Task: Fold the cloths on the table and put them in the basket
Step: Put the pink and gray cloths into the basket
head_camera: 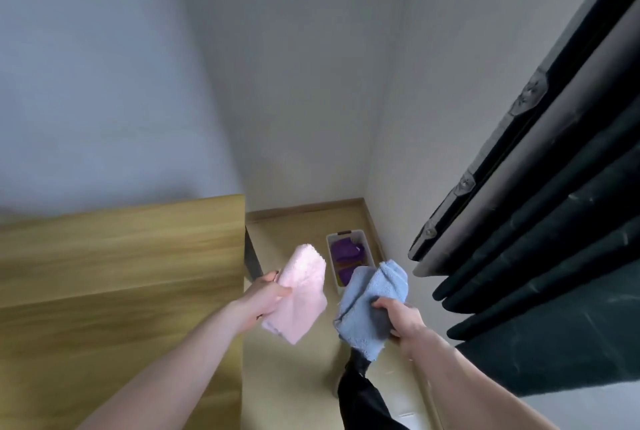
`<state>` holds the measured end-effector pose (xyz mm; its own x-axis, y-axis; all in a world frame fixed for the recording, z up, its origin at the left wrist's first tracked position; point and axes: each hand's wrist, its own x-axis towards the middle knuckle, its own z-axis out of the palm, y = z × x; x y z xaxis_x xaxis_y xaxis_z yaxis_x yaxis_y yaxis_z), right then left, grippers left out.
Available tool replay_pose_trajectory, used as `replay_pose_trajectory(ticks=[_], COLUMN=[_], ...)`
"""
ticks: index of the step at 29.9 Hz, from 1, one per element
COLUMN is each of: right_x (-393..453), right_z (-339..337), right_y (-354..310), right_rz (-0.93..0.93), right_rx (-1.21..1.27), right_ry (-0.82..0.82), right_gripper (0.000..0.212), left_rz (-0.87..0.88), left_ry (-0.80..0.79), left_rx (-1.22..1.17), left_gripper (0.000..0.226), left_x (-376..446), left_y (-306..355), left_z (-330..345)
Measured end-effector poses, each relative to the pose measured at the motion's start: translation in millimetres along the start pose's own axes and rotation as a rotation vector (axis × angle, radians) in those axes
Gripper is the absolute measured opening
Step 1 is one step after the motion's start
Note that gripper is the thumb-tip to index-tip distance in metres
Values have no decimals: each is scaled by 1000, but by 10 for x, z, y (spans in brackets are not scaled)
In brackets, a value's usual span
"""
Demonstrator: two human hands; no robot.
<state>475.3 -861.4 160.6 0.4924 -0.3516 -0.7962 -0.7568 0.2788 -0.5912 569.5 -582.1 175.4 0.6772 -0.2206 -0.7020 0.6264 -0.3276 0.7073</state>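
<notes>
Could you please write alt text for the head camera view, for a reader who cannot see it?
A person's left hand holds a folded pink cloth and the right hand a folded blue cloth, both above the floor beside a wooden table. Beyond them a white basket on the floor holds purple cloths.

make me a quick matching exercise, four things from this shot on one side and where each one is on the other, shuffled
Things:
1. pink cloth
2. blue cloth
3. purple cloth
4. white basket

Places:
A. on the floor in the corner
B. in the left hand
C. inside the basket
D. in the right hand

Pairs: 1-B, 2-D, 3-C, 4-A
</notes>
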Motion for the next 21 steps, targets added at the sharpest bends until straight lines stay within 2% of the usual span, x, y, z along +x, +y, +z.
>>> replay_pose_trajectory(ticks=[5,12,14,18,21], right_x=[777,1541,1839,2371,2564], right_z=[63,93,80,110,138], right_y=[-472,-1099,-1282,-1449,-1492], right_rz=[59,162,199,317,364], right_rx=[13,38,44,89,91], right_ry=[1,-18,5,15,60], right_gripper=[34,15,13,30,31], left_rz=[-40,-113,-119,-117,-120], left_ry=[14,-4,-17,-92,-132], left_rx=[97,292,368,501,581], left_gripper=[37,41,35,28,24], left_x=[836,1808,2159,2740,3054], left_y=[592,1292,1516,1883,2027], left_z=[38,264,355,486,525])
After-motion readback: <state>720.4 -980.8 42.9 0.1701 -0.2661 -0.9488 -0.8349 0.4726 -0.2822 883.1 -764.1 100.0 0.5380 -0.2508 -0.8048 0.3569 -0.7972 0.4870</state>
